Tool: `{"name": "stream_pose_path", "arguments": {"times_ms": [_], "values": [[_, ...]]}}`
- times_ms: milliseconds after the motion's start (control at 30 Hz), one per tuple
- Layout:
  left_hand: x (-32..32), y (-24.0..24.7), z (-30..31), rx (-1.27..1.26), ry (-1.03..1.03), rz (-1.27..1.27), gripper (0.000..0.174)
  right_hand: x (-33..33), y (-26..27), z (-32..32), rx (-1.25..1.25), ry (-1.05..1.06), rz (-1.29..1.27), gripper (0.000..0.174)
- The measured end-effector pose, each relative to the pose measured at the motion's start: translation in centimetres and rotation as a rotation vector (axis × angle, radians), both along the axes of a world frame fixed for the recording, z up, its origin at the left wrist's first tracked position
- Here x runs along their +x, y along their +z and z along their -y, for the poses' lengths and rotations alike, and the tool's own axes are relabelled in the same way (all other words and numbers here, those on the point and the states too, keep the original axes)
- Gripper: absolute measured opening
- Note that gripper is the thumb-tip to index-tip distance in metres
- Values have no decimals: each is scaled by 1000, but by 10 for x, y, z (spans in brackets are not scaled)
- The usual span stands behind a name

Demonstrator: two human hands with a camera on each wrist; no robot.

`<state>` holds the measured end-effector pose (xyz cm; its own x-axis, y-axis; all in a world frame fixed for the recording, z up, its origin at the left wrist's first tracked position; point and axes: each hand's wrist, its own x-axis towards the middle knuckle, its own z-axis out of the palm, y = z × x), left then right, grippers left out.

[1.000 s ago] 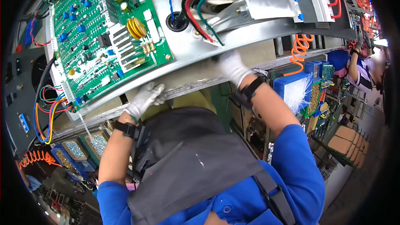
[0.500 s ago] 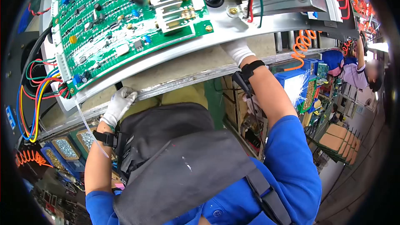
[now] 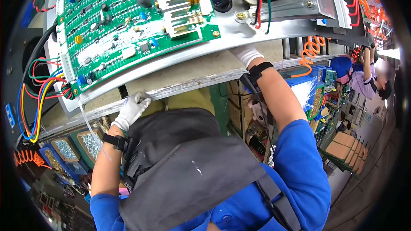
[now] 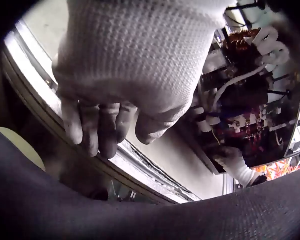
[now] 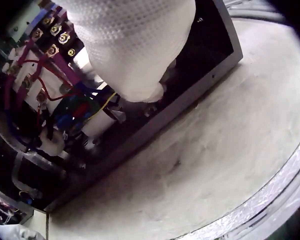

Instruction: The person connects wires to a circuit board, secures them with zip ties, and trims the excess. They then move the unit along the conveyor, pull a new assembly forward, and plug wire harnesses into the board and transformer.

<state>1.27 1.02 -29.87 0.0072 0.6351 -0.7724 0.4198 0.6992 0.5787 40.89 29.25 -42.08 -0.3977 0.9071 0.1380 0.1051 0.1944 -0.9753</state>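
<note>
In the head view, the white-gloved left hand [image 3: 132, 110] lies at the metal-edged bench rim [image 3: 171, 90]. The left wrist view shows this hand [image 4: 135, 60] with its fingers hanging loosely over the rim and nothing visible in them. The gloved right hand [image 3: 246, 54] reaches beneath a metal panel [image 3: 235, 36] that carries a green circuit board [image 3: 115, 38]. In the right wrist view, that hand [image 5: 135, 50] is inside a dark-walled unit [image 5: 140, 131], beside a white part [image 5: 98, 125] and a yellow wire [image 5: 103, 107]; its fingertips are mostly hidden.
Coloured wires [image 3: 43, 102] and a white cable tie [image 3: 90, 128] hang at the panel's left. Trays of small metal parts [image 3: 65, 149] stand lower left. Right of the bench are an orange coiled hose [image 3: 306, 57], a blue bin [image 3: 302, 86] and another person [image 3: 364, 77].
The right hand has gone from in front of the panel to beneath it. The panel and board appear farther right and higher in the head view. The left hand remains at the rim, slightly shifted.
</note>
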Motion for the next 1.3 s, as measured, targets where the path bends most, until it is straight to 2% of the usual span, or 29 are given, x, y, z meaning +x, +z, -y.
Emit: {"name": "stream_pose_path", "arguments": {"times_ms": [67,133,200,233,267,333,433,567,600,733,767,867,933,967,1000,1033,1067,1133,1200,1233,1267,1300], "values": [[7,7,-4,-35,6,11,24,-13,56,1,219,183,1188,42],[11,1,-2,-27,29,52,25,-9,29,3,287,108,1163,37],[16,7,-8,-101,20,73,24,-25,25,3,332,-38,1021,36],[18,11,-8,-67,10,79,22,-17,31,1,358,49,1047,34],[19,14,-9,-73,8,73,22,-15,23,1,351,49,1041,34],[19,17,-11,-93,-28,17,21,-8,0,-2,-65,13,279,32],[22,23,-15,-104,74,101,21,-4,-5,-1,-111,38,370,30],[22,20,-16,-91,13,79,22,-6,15,13,-103,121,585,30],[23,16,-14,-64,25,85,21,18,32,29,-100,139,637,30],[23,19,-16,-9,64,112,20,14,60,35,-61,201,836,29],[17,14,-12,-6,-52,4,21,9,68,37,-46,212,881,29],[13,26,-20,-94,11,70,22,-1,89,38,-3,251,1011,29],[15,51,-35,-96,-140,-100,25,-12,103,39,35,260,1091,29],[9,36,-28,-92,-147,-70,27,-9,114,43,54,255,1131,29],[11,42,-38,-78,-151,-42,29,-16,125,46,84,245,1172,29],[9,56,-43,0,-283,-124,35,-25,135,45,112,231,1213,29],[8,58,-47,-33,-348,-115,41,-33,144,40,136,216,1253,29],[24,100,-67,33,-589,-290,43,-57,164,20,192,181,1320,29],[46,158,-91,-40,-682,-280,45,-52,136,34,442,-19,974,38],[57,192,-99,43,-587,-167,44,-35,100,38,496,288,1141,42],[70,226,-105,130,-496,-47,44,-34,173,51,215,468,1279,45],[85,265,-114,215,-358,71,43,-22,180,54,124,556,1231,47]]}}
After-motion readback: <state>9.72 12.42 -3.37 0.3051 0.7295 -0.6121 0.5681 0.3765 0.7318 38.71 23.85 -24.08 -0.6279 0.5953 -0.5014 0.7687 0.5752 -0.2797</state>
